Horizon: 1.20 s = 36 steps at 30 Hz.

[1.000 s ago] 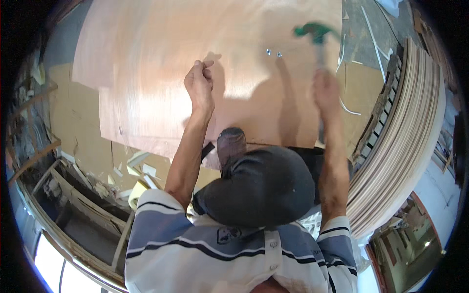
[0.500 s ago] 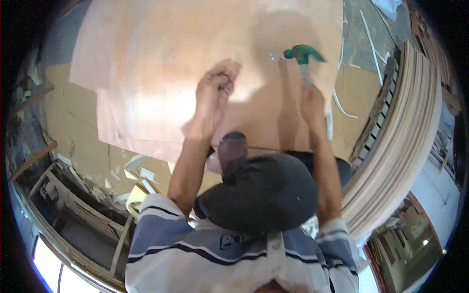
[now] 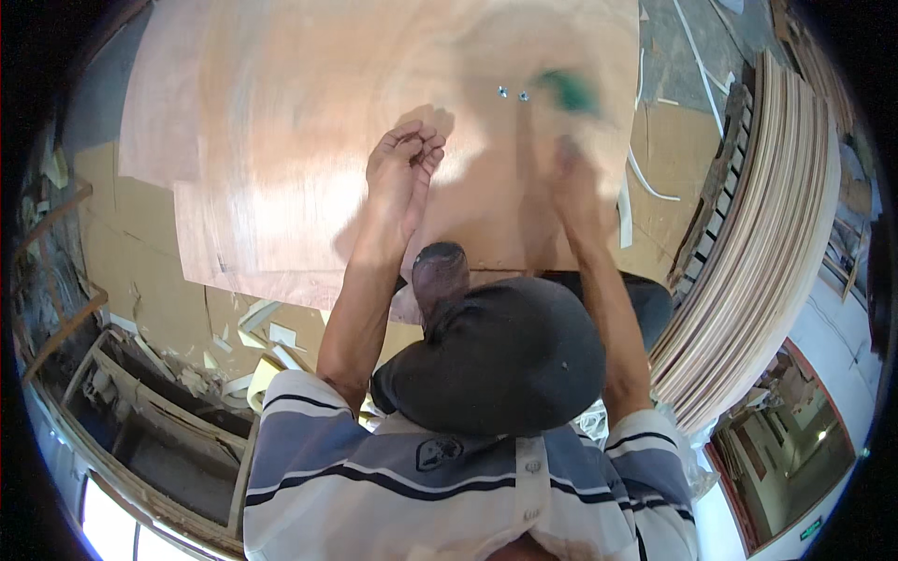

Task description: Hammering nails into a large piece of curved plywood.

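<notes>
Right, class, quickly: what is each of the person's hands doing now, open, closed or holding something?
Left hand: loosely curled; whether it holds anything cannot be told.
Right hand: closed, holding the hammer, both blurred.

Blurred green-headed hammer (image 3: 570, 92) in right hand (image 3: 577, 178)
</notes>
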Each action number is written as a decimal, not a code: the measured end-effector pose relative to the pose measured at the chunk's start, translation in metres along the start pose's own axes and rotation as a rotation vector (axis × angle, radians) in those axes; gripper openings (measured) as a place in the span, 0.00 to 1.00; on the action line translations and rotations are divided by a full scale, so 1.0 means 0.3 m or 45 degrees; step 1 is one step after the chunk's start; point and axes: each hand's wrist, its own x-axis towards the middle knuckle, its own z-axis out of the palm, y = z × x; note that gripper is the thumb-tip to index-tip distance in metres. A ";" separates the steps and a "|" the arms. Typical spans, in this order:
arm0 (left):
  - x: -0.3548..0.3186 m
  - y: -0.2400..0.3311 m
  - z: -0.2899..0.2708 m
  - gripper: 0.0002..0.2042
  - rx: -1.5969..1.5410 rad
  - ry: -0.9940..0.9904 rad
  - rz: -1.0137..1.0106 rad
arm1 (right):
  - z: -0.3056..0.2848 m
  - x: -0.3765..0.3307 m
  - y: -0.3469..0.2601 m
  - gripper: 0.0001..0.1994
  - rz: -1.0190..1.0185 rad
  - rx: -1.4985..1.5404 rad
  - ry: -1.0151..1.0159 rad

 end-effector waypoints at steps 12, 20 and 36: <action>0.033 -0.015 0.069 0.11 0.359 -0.207 -0.143 | -0.088 -0.261 0.197 0.18 0.415 0.350 -0.214; 0.022 -0.080 0.011 0.17 0.860 -0.147 0.149 | -0.193 -0.216 0.160 0.20 0.381 0.094 -0.462; 0.177 -0.186 -0.154 0.11 2.476 0.431 1.443 | -0.218 -0.087 0.303 0.21 0.225 -0.003 -0.719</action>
